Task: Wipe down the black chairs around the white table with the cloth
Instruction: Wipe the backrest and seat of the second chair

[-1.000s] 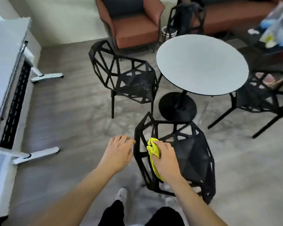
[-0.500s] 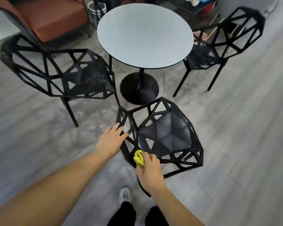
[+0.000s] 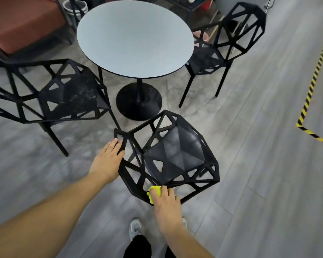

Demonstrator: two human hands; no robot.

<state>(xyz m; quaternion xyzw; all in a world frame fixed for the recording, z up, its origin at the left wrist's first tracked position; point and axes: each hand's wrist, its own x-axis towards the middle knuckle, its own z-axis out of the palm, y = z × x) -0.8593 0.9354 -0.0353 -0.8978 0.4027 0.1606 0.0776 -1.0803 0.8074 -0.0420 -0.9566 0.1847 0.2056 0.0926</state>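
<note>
Seemingly early: right hand (image 3: 165, 202) pinches cloth (image 3: 154, 192) on nearest chair (image 3: 172, 155) w/ left hand (image 3: 107, 160) spread bracing; chairs left (image 3: 63, 94) & upper right (image 3: 229, 40) likely pending.

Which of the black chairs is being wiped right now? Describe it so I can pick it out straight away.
Start at the round white table with its black pedestal. Three black chairs show clearly around it; the one you want is the nearest chair, at the person's feet. Only it has the left hand on its frame and the right hand pressing a yellow cloth to its lower edge.
</note>
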